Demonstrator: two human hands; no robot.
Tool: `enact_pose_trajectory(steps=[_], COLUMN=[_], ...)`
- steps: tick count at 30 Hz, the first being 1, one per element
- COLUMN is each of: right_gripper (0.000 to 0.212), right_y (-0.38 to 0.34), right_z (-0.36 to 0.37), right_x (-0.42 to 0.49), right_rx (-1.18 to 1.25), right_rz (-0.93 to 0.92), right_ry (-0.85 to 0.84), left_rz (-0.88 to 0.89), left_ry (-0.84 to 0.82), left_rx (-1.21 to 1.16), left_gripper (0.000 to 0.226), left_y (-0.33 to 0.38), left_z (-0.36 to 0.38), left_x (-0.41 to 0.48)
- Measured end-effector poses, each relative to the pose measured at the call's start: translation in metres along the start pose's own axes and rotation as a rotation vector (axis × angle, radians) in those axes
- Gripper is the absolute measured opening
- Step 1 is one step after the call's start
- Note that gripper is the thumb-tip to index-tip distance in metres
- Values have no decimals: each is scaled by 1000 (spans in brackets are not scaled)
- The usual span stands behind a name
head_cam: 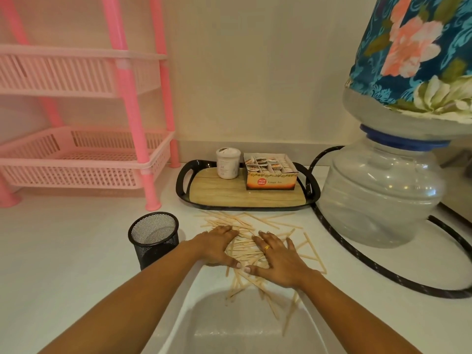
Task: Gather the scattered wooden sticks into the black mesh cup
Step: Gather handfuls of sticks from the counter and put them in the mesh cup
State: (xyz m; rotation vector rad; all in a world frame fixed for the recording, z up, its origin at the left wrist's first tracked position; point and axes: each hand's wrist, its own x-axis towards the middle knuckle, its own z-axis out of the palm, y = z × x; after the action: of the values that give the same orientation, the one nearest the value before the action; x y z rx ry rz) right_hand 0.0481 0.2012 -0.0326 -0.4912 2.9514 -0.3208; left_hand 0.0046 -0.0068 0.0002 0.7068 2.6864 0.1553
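Observation:
Several thin pale wooden sticks (245, 247) lie scattered on the white counter, some spilling toward the near edge. My left hand (217, 245) lies flat on the left side of the pile, fingers spread. My right hand (277, 259), with a gold ring, lies flat on the right side, thumbs nearly meeting. Neither hand has closed around a stick. The black mesh cup (154, 237) stands upright and looks empty, just left of my left wrist.
A black tray (255, 200) with a wood-look base stands behind the sticks, bearing a white jar (228, 163) and a tea box (270, 172). A large water bottle (383, 190) and black hose (357, 254) are to the right. A pink rack (84, 159) stands at the back left.

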Motion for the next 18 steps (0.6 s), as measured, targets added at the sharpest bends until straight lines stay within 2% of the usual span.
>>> enact_pose_trajectory(steps=[7, 15, 18], right_gripper=[73, 47, 41], right_y=[-1, -12, -18], right_z=[-1, -11, -15], right_x=[-1, 1, 5], right_rx=[18, -4, -11], right_rz=[18, 15, 46], right_ry=[88, 187, 189], left_rz=[-19, -48, -56], left_ry=[81, 306, 378], left_rx=[37, 153, 247], left_gripper=[73, 27, 26], left_y=[6, 20, 26], left_z=[1, 3, 8], left_x=[1, -4, -3])
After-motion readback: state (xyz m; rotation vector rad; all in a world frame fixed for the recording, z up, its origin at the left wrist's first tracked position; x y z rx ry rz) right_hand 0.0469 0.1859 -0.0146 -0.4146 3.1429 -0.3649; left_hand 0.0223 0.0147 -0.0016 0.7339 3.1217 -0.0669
